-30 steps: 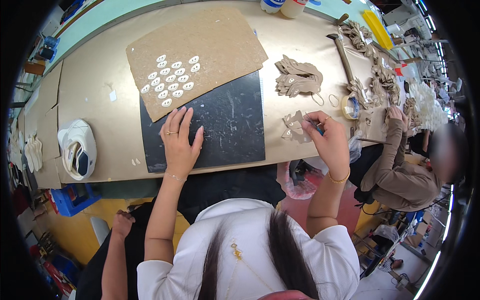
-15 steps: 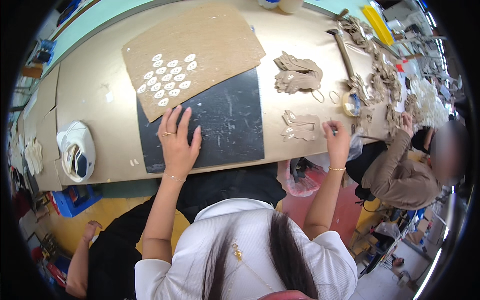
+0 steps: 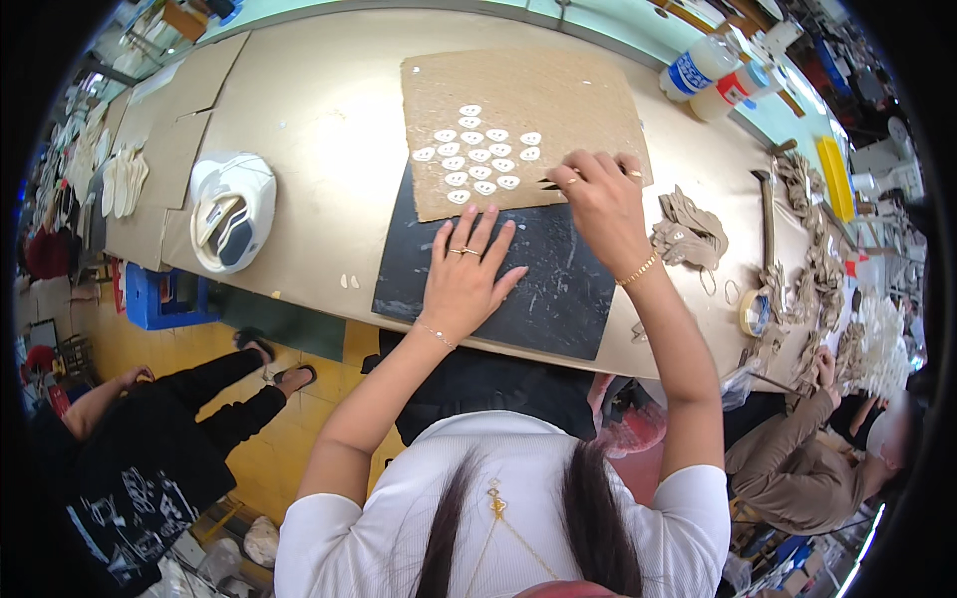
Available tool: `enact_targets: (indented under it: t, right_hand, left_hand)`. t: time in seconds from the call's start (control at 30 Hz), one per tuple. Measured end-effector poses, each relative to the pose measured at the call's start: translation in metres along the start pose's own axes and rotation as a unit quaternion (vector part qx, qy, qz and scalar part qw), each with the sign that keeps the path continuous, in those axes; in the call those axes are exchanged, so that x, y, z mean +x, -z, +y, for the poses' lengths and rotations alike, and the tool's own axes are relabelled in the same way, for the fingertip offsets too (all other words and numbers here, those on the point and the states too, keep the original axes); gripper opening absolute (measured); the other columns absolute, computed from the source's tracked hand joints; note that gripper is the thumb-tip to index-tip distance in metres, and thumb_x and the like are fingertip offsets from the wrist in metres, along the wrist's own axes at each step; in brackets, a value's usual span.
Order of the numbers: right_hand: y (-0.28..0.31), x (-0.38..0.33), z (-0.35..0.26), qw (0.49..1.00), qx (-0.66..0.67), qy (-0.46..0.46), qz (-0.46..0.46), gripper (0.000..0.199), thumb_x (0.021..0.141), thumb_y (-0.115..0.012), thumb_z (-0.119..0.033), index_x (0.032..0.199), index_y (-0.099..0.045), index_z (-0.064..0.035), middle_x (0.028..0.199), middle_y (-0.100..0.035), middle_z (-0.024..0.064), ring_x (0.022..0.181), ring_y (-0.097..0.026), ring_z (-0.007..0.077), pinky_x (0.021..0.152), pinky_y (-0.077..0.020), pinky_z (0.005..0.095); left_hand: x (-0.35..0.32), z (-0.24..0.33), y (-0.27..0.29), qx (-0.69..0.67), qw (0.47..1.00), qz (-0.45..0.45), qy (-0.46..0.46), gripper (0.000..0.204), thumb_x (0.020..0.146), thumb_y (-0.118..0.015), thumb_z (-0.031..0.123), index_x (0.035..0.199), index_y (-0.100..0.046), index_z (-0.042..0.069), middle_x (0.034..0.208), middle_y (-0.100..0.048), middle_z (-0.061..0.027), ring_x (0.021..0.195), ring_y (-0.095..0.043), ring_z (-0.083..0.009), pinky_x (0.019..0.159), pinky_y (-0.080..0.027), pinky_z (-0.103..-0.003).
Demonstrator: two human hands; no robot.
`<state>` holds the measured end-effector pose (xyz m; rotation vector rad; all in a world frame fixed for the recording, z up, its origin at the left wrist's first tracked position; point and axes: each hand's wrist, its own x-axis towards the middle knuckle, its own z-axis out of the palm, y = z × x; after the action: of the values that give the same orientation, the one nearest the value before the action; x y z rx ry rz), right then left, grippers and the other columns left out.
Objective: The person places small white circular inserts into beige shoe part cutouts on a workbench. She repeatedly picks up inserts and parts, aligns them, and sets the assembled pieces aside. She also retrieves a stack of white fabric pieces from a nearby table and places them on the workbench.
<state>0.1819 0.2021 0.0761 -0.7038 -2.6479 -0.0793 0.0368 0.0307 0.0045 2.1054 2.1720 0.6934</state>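
Note:
A brown board [image 3: 568,110] lies on a black mat [image 3: 538,289] and carries several small white oval pieces [image 3: 479,155] with dark dots. My left hand [image 3: 467,274] rests flat on the mat, fingers spread, its fingertips by the board's near edge. Over the board's right part, my right hand [image 3: 603,204] is closed on dark tweezers [image 3: 550,183]. Their two tips point left toward the white pieces; the rest is hidden by my fingers. A pile of tan cut pieces [image 3: 688,234] lies to the right of this hand. My right forearm partly covers other tan pieces near the table edge.
At left stands a white rounded container [image 3: 233,211] with things inside. A hammer [image 3: 768,219], a tape roll [image 3: 755,313] and more tan pieces lie at right. Two bottles [image 3: 698,68] stand at the back. A person in brown [image 3: 797,468] works at right; another sits at lower left.
My right hand has moved left from beside the tan pieces to over the brown board. The whole view has turned, shifting the table's things to the right. My left hand stays on the mat.

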Motion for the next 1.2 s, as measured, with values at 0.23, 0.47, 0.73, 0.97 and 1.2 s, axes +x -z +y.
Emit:
enact_targets:
  t: [0.23,0.47,0.73,0.97,1.2]
  right_hand:
    - [-0.024,0.041,-0.009,0.984,-0.071,0.152,-0.052,0.014,0.083,-0.063,-0.015,0.090,-0.074,-0.0199,0.090,-0.059,-0.0027,0.092,-0.059,0.0160,0.094,-0.0410,0.0439]
    - [-0.026,0.048,-0.014,0.974,-0.085,0.196,-0.075,0.012,0.082,-0.064,-0.017,0.087,-0.075,-0.0175,0.092,-0.061,-0.0020,0.096,-0.059,0.0159,0.093,-0.0429,0.0452]
    - [-0.033,0.076,-0.010,0.949,-0.079,0.254,-0.167,0.010,0.081,-0.066,-0.019,0.073,-0.073,-0.0171,0.081,-0.064,-0.0034,0.089,-0.064,0.0164,0.087,-0.0468,0.0431]
    - [-0.031,0.091,0.008,0.939,-0.021,0.250,-0.234,0.010,0.083,-0.067,-0.019,0.075,-0.073,-0.0191,0.085,-0.067,-0.0055,0.089,-0.066,0.0153,0.086,-0.0467,0.0432]
    - [-0.008,0.058,0.004,0.939,0.008,0.254,-0.232,0.008,0.081,-0.068,-0.015,0.075,-0.072,-0.0187,0.081,-0.065,-0.0044,0.089,-0.066,0.0155,0.084,-0.0456,0.0411]
  left_hand:
    - [-0.001,-0.001,-0.003,-0.001,1.000,0.021,0.000,0.057,0.091,-0.067,0.044,0.137,-0.058,0.011,0.150,-0.047,-0.0129,0.142,-0.037,-0.0325,0.114,-0.030,-0.052]
    - [-0.002,0.000,-0.001,-0.004,1.000,0.023,-0.002,0.056,0.092,-0.066,0.043,0.138,-0.058,0.013,0.151,-0.046,-0.0125,0.142,-0.038,-0.0322,0.114,-0.029,-0.052]
    - [0.000,0.000,-0.004,-0.002,1.000,0.020,0.008,0.057,0.091,-0.067,0.042,0.139,-0.057,0.013,0.152,-0.045,-0.0121,0.142,-0.038,-0.0326,0.113,-0.031,-0.051]
    - [0.000,0.002,-0.005,0.011,0.999,0.036,0.008,0.060,0.090,-0.067,0.042,0.140,-0.055,0.011,0.153,-0.044,-0.0121,0.142,-0.038,-0.0325,0.113,-0.033,-0.051]
    - [0.000,0.003,0.000,0.016,1.000,0.013,0.002,0.058,0.090,-0.066,0.041,0.138,-0.057,0.009,0.150,-0.047,-0.0139,0.141,-0.039,-0.0333,0.113,-0.033,-0.051]
